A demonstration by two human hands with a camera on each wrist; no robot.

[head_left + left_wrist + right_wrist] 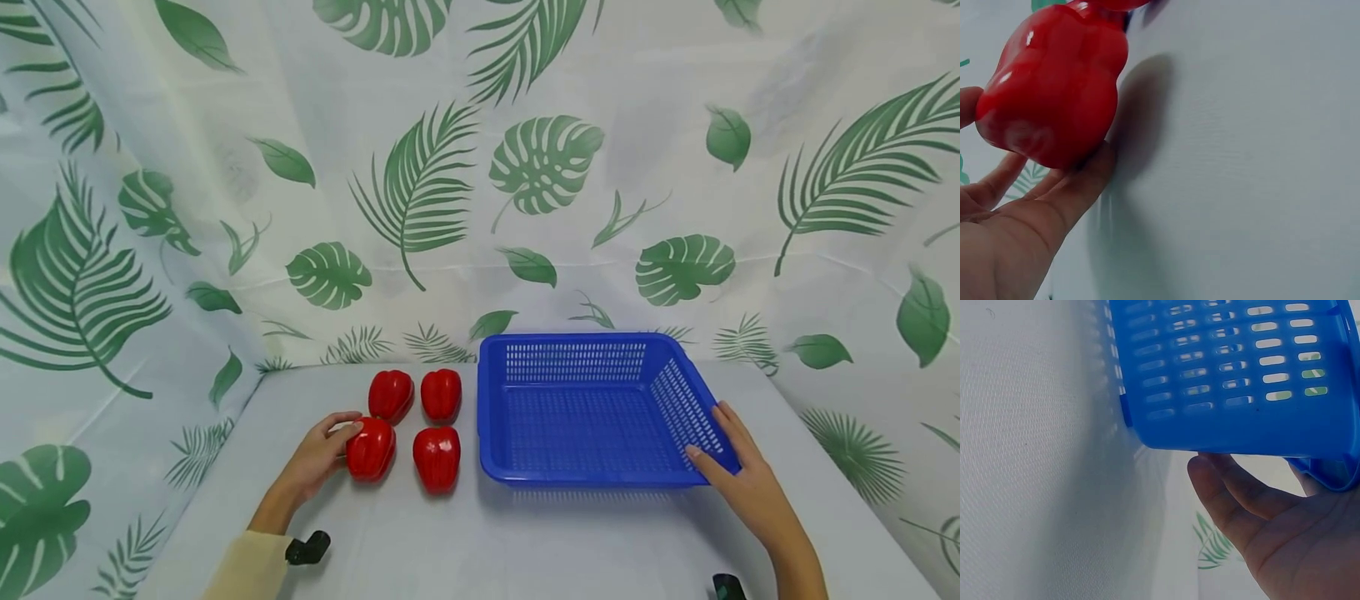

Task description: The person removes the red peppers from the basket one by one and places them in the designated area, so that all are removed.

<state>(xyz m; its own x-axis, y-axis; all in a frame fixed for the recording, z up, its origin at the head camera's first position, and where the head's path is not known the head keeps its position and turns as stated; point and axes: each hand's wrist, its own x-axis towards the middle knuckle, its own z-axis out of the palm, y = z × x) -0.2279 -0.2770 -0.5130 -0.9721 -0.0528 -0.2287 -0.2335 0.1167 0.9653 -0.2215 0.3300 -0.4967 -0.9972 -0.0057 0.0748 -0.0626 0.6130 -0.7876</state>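
Several glossy red bell peppers lie in two rows on the table, left of a blue plastic basket point(570, 483). My left hand point(318, 458) grips the front-left bell pepper point(371, 450) from its left side. In the left wrist view, that pepper point(1054, 87) sits between the thumb and fingers point(1079, 194), close to the tabletop. At the basket's front right corner, my right hand point(753, 483) holds the rim, thumb over the inside and fingers outside. The right wrist view shows fingers point(1235, 500) against the underside of the slotted basket point(1222, 425).
Beside the held pepper is another bell pepper point(437, 460), with two more behind, one point(391, 396) at left and one point(441, 395) near the basket. A leaf-patterned curtain point(540, 275) encloses the back and sides of the white table point(540, 550).
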